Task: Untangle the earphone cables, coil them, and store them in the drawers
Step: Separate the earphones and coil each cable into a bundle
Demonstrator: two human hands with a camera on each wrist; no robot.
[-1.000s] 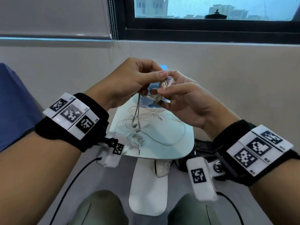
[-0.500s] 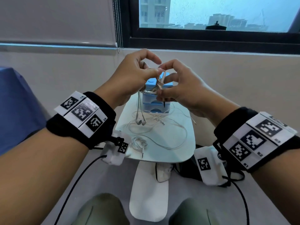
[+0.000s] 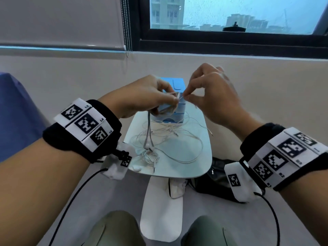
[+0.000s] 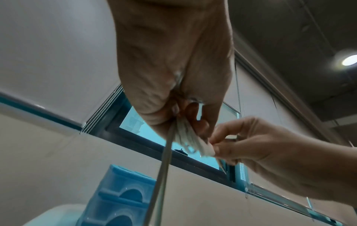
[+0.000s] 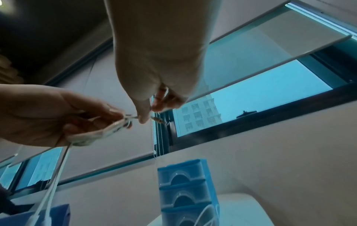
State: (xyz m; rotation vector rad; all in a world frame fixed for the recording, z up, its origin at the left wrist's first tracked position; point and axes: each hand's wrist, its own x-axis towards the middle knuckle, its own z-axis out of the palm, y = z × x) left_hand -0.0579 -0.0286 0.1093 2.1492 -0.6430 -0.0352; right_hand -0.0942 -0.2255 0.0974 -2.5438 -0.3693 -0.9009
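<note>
Head view: coiled earphone cable (image 3: 170, 110) clenched in left hand (image 3: 142, 98); its loose end pinched by right hand (image 3: 213, 96); held above blue drawers (image 3: 177, 103) at table's (image 3: 195, 167) 12 o'clock.

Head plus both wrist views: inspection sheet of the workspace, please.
Surface: small white rounded table, cables lying on it.
Job's things: blue plastic drawer unit at table's far end, drawers shut; coiled white earphone bundle held above the table; second small coil at the near edge.
Clutter: black bag on the floor.
Grips: left hand holds the bundle; right hand pinches its free end.
Cables: loose white earphone cable spread on the table; two strands hang from the left hand.
Surroundings: window, roller blind, bead chain.
</note>
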